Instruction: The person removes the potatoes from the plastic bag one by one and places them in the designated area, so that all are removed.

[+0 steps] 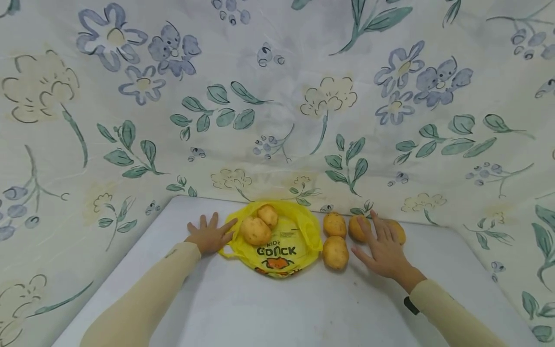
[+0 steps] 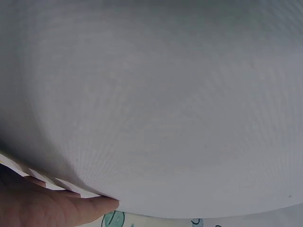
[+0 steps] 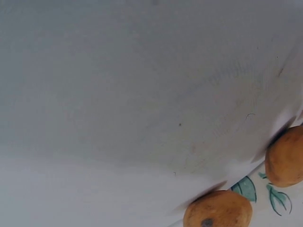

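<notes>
A yellow plastic bag [image 1: 310, 226] lies spread on the white table, with printed lettering and an orange picture inside. Two potatoes, a larger one [image 1: 256, 231] and a smaller one [image 1: 268, 216], sit on its left part. My left hand [image 1: 209, 236] is at the bag's left edge, fingers spread and thumb side by the rim; in the left wrist view its fingers lie along the table. To the bag's right, one potato [image 1: 335, 225] stands behind another [image 1: 336, 253]. Over the table reaches my right hand [image 1: 383, 253], fingers straight, partly covering a potato [image 1: 357, 228] and another potato [image 1: 396, 232].
The white table [image 1: 260, 308] ends at a wall of flower-patterned cloth [image 1: 277, 159] just behind the bag and potatoes. Under the right sleeve shows a black band [image 1: 411, 305] at the wrist. Two potatoes appear low in the right wrist view, one with a dark spot [image 3: 218, 211].
</notes>
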Available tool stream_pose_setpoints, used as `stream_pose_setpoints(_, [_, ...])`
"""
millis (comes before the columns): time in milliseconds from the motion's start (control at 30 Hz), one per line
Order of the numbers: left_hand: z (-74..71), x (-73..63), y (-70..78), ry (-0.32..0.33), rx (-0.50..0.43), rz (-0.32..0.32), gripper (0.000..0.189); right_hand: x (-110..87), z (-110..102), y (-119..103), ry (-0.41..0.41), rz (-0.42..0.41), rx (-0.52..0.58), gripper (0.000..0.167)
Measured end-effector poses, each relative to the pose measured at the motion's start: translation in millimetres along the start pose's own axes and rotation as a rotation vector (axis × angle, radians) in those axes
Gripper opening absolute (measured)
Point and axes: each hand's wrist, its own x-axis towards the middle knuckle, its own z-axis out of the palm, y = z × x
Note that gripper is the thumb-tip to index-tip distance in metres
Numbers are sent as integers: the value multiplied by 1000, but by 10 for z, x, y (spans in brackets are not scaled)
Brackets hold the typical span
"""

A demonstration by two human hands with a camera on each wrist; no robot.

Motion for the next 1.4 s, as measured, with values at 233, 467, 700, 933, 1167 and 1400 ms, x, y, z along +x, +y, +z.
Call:
stream_pose_setpoints(233, [-47, -38, 37, -12, -29, -5, 68, 28, -2, -25, 15, 0, -4, 83])
stream_pose_setpoints(467, [70, -47, 55, -27, 5, -2, 68, -12, 33, -97, -1, 7, 32, 81])
stream_pose_setpoints(700, [48, -44, 53, -27, -11, -10, 67, 57, 53, -163, 9, -12, 46, 80])
stream_pose_setpoints(933, [-31, -83, 42, -18, 3, -12, 67, 182, 7, -202, 18, -7, 19, 78])
stream_pose_setpoints(1167, [-33, -56, 51, -11, 5, -13, 67, 188, -24, -203, -22, 2, 28, 79])
stream_pose_setpoints(1400, [-52, -41, 40, -4, 11, -23, 68, 244, -62, -185, -1, -18, 0, 77])
